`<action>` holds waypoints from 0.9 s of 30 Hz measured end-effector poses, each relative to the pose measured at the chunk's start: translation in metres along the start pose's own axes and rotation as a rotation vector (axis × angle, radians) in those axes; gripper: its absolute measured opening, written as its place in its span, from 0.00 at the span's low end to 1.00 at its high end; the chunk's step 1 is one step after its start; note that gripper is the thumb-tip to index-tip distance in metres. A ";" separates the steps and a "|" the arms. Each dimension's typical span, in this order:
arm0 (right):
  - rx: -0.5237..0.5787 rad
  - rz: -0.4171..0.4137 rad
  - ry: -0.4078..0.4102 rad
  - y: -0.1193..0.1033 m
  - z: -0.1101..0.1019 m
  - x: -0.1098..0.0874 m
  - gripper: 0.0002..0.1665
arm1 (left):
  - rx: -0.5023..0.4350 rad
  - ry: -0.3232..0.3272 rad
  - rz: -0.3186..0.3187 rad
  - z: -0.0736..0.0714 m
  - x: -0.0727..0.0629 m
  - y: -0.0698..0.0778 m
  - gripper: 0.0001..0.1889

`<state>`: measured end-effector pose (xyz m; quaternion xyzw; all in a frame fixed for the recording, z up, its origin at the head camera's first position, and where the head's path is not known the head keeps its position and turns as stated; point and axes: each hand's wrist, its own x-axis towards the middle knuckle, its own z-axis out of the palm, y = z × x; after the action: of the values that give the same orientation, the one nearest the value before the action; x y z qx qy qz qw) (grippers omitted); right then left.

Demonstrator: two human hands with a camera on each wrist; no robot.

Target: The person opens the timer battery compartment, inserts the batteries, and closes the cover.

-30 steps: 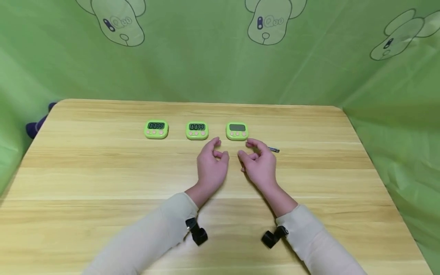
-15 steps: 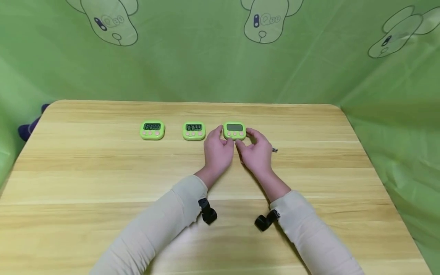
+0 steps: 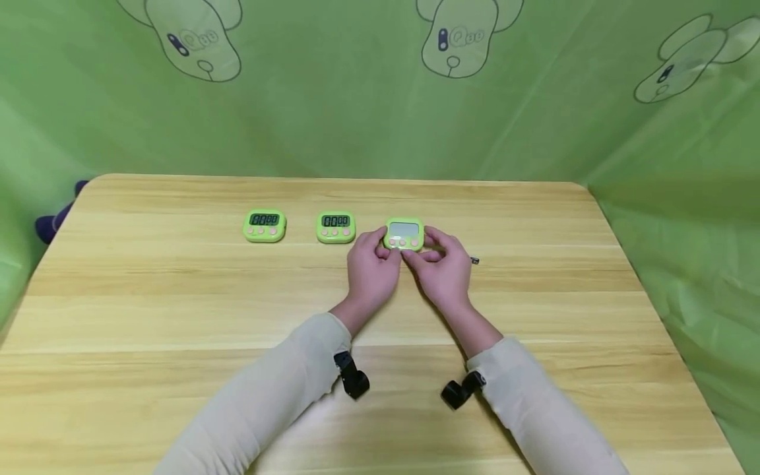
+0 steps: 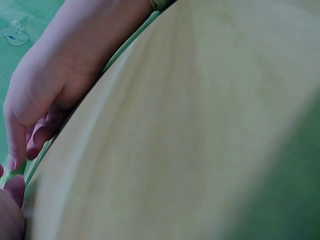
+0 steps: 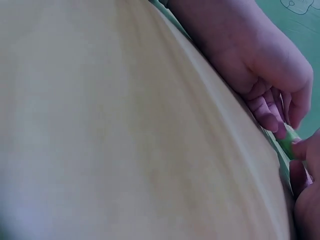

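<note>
Between both hands is a green digital timer with a blank grey screen and pink buttons, its face tilted toward me. My left hand grips its left side, thumb at the front edge. The right side is pinched by my right hand, its thumb also at the front edge. In the right wrist view a bit of the green timer shows between the fingers. Two like timers lie to the left, the middle timer and the far left timer, both with digits on their screens.
A small dark battery lies just right of my right hand, partly hidden by it. The wooden table ends at its back edge before a green curtain. A purple object shows beyond the left edge.
Both hands have moved in to the right-hand timer and taken hold of its sides. It has then come slightly toward me and tilted, its screen now looking lighter.
</note>
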<state>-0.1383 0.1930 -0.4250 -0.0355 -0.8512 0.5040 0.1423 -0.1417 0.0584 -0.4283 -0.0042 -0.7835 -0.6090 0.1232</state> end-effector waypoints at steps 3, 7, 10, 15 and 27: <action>0.068 -0.020 0.005 0.001 -0.003 -0.003 0.33 | -0.042 0.000 0.014 -0.003 -0.004 0.000 0.24; 0.145 -0.047 -0.015 0.002 -0.006 -0.007 0.31 | -0.097 -0.013 0.019 -0.010 -0.011 0.000 0.27; 0.175 -0.084 -0.054 0.002 -0.006 -0.013 0.28 | -0.177 -0.046 -0.003 -0.020 -0.019 -0.001 0.30; 0.227 -0.163 -0.105 -0.002 -0.004 -0.028 0.25 | -0.283 -0.114 -0.043 -0.038 -0.032 -0.002 0.30; 0.333 -0.302 -0.212 -0.030 -0.004 -0.054 0.22 | -0.453 -0.235 -0.157 -0.063 -0.038 0.000 0.24</action>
<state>-0.0828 0.1705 -0.4086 0.1691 -0.7624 0.6111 0.1296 -0.0932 0.0041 -0.4216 -0.0416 -0.6339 -0.7721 -0.0202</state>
